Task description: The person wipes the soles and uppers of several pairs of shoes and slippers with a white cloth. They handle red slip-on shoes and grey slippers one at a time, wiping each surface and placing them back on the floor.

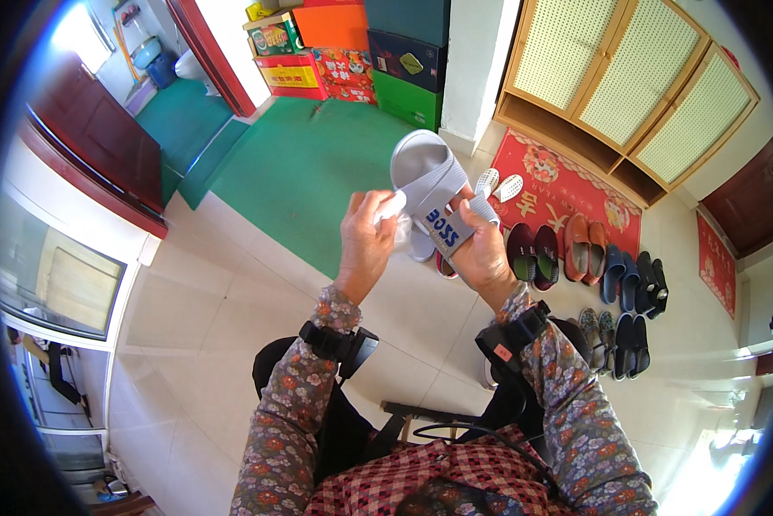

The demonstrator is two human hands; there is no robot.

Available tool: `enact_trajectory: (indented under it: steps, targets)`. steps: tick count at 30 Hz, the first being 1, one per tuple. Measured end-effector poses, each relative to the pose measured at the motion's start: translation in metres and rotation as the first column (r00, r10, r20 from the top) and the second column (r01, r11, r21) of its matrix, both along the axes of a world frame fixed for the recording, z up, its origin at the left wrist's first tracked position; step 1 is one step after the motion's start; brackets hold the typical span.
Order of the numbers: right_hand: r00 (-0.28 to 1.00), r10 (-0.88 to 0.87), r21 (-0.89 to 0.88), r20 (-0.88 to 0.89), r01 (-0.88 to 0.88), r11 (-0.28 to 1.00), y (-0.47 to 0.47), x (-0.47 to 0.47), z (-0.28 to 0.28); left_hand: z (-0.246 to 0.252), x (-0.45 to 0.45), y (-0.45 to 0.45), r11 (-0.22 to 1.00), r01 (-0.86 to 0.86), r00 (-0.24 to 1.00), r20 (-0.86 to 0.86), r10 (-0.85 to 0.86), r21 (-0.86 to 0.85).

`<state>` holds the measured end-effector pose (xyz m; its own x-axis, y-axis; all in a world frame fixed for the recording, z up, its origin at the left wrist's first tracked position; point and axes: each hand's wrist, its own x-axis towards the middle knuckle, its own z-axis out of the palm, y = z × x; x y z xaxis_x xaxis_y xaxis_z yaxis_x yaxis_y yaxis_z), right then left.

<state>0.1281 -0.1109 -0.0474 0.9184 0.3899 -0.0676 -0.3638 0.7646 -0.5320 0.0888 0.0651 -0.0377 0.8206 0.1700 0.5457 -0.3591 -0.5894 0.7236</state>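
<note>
My right hand (483,250) grips a grey slide sandal (425,164) by its strap end, in front of me at the middle of the view. The sandal has crossed ribbed straps and blue lettering on its side. In my left hand (368,238) is a crumpled white wipe or tissue (394,219), close against the sandal's left edge. Behind and below the held sandal, another light grey sandal (422,245) shows in part near the floor. A red-edged shoe (446,266) is mostly hidden by my right hand.
To the right, pairs of shoes, among them maroon shoes (533,255), orange shoes (585,248) and blue slippers (620,274), stand by a red mat (554,174). Beyond are a wooden shoe cabinet (602,151) and stacked boxes (335,29). A green mat (309,161) covers floor ahead.
</note>
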Motion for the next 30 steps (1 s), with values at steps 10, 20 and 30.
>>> enact_trajectory:
  steps: [10, 20, 30]
  targets:
    - [0.993, -0.038, -0.156, 0.108, 0.055, 0.986, 0.004, -0.007, 0.006, 0.002, -0.004, -0.001, 0.993, 0.056, 0.995, -0.09, -0.047, 0.104]
    - [0.893, 0.191, -0.485, 0.407, 0.034, 0.874, 0.004, -0.017, -0.021, 0.01, 0.002, -0.001, 0.992, 0.058, 0.996, 0.064, -0.065, 0.109]
    - [0.814, 0.442, -0.71, 0.378, -0.051, 0.702, 0.003, -0.026, -0.027, 0.003, 0.004, 0.029, 0.994, 0.078, 0.978, -0.198, -0.062, 0.074]
